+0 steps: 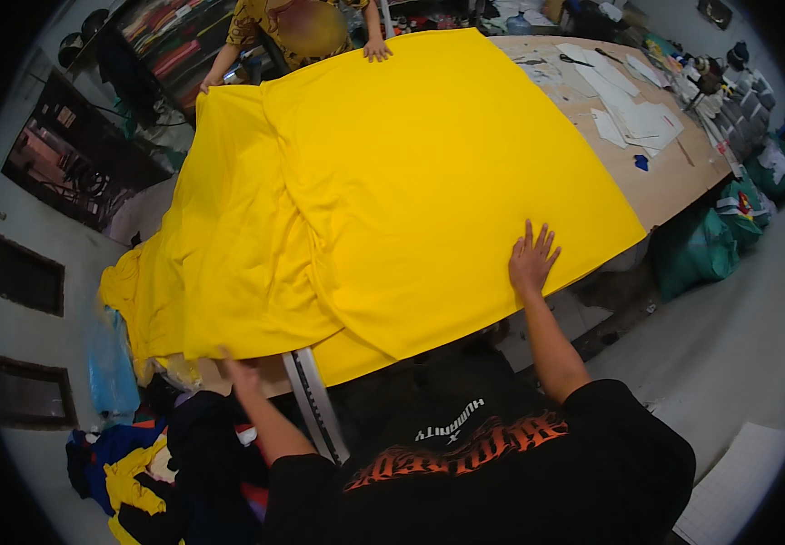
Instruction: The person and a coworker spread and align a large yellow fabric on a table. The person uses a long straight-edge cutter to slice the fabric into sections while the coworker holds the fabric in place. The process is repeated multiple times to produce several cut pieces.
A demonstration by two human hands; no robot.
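A large sheet of bright yellow fabric (438, 173) covers most of the table. It lies smooth on the right, while its left part is bunched in loose folds and hangs past the table's left end. My right hand (531, 263) rests flat on the fabric by the near edge, fingers spread. At the near left edge of the cloth is my left hand (245, 380), blurred, so its grip is unclear. Across the table, another person's hand (377, 49) lies on the far edge, and that person's other hand (206, 84) is at the cloth's far left corner.
Paper pattern pieces (624, 95) and black scissors (576, 60) lie on the bare wooden tabletop (683, 186) at the right. A pale slotted metal bar (313, 404) stands out from the near edge. Piled clothes (143, 481) are at lower left; green bags (701, 250) sit right of the table.
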